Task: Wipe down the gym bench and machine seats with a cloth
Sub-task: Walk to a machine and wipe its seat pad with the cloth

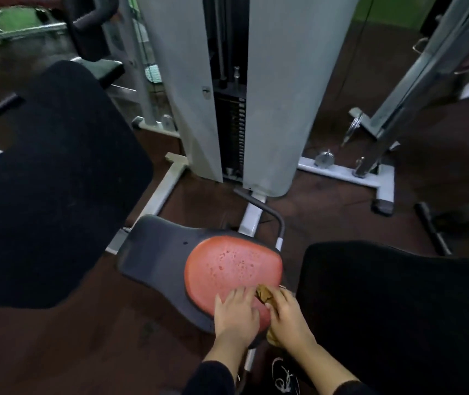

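Observation:
A machine seat (153, 252) sits low in the middle, dark grey with a worn red centre pad (233, 263) that shows pitted spots. My left hand (234, 316) lies flat on the near edge of the red pad, fingers spread. My right hand (287, 317) grips a brown cloth (264, 293) at the seat's near right edge; the cloth bunches out above my fingers and a bit hangs below my palm.
Two large black pads flank the seat, one at the left (56, 181) and one at the right (393, 309). A white weight-stack tower (273, 95) stands behind the seat. White frame feet (347, 172) and another machine lie on the dark floor at the right.

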`<action>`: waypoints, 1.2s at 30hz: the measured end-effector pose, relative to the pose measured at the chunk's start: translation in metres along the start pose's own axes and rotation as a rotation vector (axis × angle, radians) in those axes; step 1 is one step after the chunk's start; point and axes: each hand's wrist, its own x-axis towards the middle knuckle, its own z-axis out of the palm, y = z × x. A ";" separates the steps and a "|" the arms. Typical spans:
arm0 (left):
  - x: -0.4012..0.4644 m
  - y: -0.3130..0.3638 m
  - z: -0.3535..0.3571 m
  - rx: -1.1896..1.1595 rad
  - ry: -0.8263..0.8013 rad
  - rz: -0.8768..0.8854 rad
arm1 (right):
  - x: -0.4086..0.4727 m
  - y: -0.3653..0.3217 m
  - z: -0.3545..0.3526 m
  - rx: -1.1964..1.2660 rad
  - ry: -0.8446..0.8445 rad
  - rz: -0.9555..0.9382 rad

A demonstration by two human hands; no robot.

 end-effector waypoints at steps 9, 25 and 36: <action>0.085 -0.036 0.056 0.017 -0.047 0.069 | 0.054 0.061 0.066 0.081 0.073 0.083; 0.218 -0.092 0.150 0.126 0.284 0.234 | 0.177 0.143 0.136 -0.209 0.277 -0.139; 0.223 -0.096 0.164 0.085 0.416 0.294 | 0.188 0.150 0.142 -0.315 0.274 -0.210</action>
